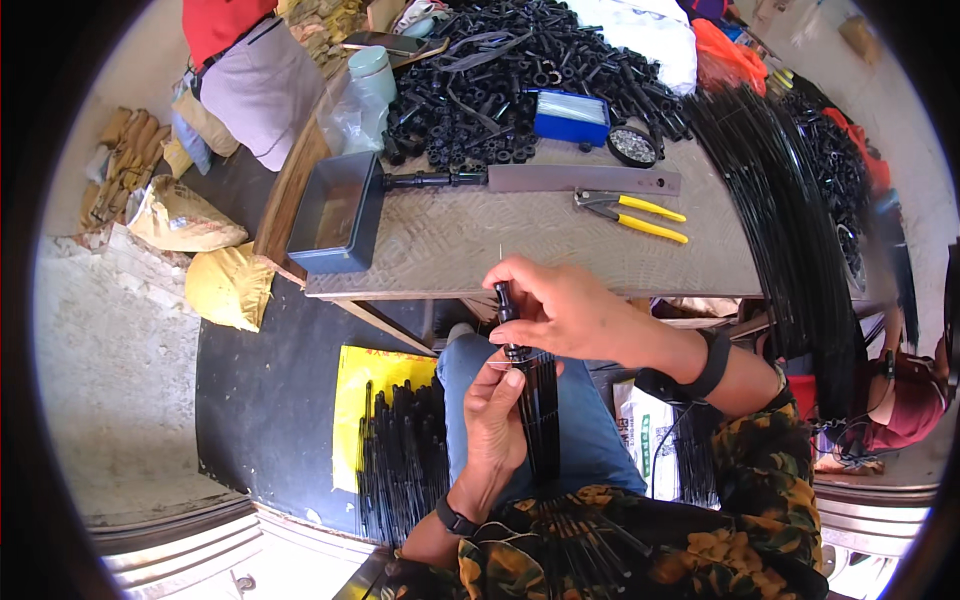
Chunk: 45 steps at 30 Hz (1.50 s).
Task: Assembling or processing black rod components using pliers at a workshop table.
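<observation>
Hands: both were grasping. The right hand (570, 315) held a black tube (503, 303) between thumb and fingers; the left hand (495, 430) pinched around its lower end, where slim black ribs (541, 420) hung down. Tube and ribs were above the lap (595, 440), in blue jeans, just off the table's near edge.
Table (440, 245): grey-brown and patterned, it stretched across the view beyond the hands.
Heap of black parts (450, 115): short tubes and rings covered much of the far side.
Long black rods (770, 215): a thick bunch drooped over the right end.
Yellow sheet (375, 372): on the floor at left, with upright black rods against it.
Tray (335, 260): blue-grey, at the left corner.
Metal bar (580, 179): flat, lying right of the tray.
Blue box (570, 130): behind the bar, filled with thin pale sticks.
Pliers (650, 218): yellow-handled, in front of the bar.
Wire (501, 251): a fine tip above the right fingers.
</observation>
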Available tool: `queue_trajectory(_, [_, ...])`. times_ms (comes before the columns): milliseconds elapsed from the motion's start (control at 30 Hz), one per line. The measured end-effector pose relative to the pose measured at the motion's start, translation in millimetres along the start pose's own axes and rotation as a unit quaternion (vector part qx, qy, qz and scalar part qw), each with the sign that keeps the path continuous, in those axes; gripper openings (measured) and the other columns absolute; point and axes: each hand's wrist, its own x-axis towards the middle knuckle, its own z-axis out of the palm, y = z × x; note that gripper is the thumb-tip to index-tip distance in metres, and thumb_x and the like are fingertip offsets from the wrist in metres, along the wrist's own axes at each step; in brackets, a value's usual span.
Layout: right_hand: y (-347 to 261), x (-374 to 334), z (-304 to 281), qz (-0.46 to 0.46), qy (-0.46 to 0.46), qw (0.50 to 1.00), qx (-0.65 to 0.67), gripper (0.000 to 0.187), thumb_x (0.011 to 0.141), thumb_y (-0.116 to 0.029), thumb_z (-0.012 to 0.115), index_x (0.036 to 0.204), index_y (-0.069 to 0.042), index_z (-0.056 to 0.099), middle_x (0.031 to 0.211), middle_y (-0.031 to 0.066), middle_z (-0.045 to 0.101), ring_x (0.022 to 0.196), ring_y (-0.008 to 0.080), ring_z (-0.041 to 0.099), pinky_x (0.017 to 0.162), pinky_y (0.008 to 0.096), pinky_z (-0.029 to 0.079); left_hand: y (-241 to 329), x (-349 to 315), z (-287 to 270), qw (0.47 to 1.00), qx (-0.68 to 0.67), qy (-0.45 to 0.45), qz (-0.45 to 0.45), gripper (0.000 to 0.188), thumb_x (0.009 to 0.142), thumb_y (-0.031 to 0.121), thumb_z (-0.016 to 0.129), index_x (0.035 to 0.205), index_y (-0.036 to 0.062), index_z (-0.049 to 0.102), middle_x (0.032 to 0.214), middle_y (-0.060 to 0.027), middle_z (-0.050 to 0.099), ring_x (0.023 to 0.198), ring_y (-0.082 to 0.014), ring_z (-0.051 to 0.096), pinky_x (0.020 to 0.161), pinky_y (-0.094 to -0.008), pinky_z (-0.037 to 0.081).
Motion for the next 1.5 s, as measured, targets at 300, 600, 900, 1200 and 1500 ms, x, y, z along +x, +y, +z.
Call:
queue_trajectory(300, [4.4,-1.6,17.0,-0.049,0.056,0.997,0.013,0.044,0.075,-0.016,0.071,0.108,-0.005,0.044,0.065,0.0080,0.053,0.055,0.0174,0.050,0.052,0.0313,0.041,-1.6,-3.5,-5.3,0.999,0.004,0.042,0.027,0.030,0.083,0.009,0.060,0.110,-0.0020,0.052,0.098,-0.0077,0.062,0.083,-0.0127,0.060,0.078,-0.0265,0.049])
queue_trajectory(600, [13.3,-15.9,23.8,-0.064,0.127,0.986,0.085,0.070,0.068,-0.016,0.077,0.124,-0.006,0.036,0.089,0.0082,0.054,0.071,0.0129,0.052,0.062,0.0280,0.043,2.4,-5.3,-4.0,0.998,0.023,0.039,0.032,0.028,0.084,0.007,0.058,0.110,-0.0022,0.054,0.099,-0.0075,0.062,0.085,-0.0120,0.059,0.080,-0.0250,0.047])
queue_trajectory(900, [19.5,-56.3,99.1,0.056,0.274,0.885,0.373,0.081,0.071,-0.009,0.073,0.133,-0.009,0.022,0.105,0.0063,0.043,0.083,0.0095,0.045,0.070,0.0235,0.040,1.5,-5.5,-4.2,0.997,0.050,0.025,0.044,0.033,0.086,0.017,0.058,0.112,-0.0027,0.053,0.097,-0.0101,0.061,0.086,-0.0164,0.060,0.081,-0.0282,0.047])
queue_trajectory(1200, [13.3,-50.8,117.0,-0.013,0.291,0.832,0.473,0.062,0.082,-0.004,0.060,0.130,-0.008,0.021,0.101,0.0060,0.043,0.093,0.0106,0.048,0.080,0.0233,0.040,-0.8,-13.1,1.8,0.986,0.117,0.072,0.091,0.034,0.088,0.022,0.054,0.114,0.0000,0.050,0.098,-0.0098,0.060,0.088,-0.0165,0.057,0.083,-0.0288,0.045])
queue_trajectory(1500, [16.0,-49.2,128.0,-0.041,0.318,0.832,0.452,0.062,0.083,-0.007,0.061,0.129,-0.005,0.021,0.100,0.0076,0.045,0.084,0.0088,0.049,0.073,0.0214,0.042,1.8,-16.4,3.3,0.986,0.108,0.089,0.092,0.034,0.089,0.023,0.054,0.114,0.0002,0.050,0.098,-0.0064,0.058,0.088,-0.0148,0.056,0.082,-0.0282,0.045])
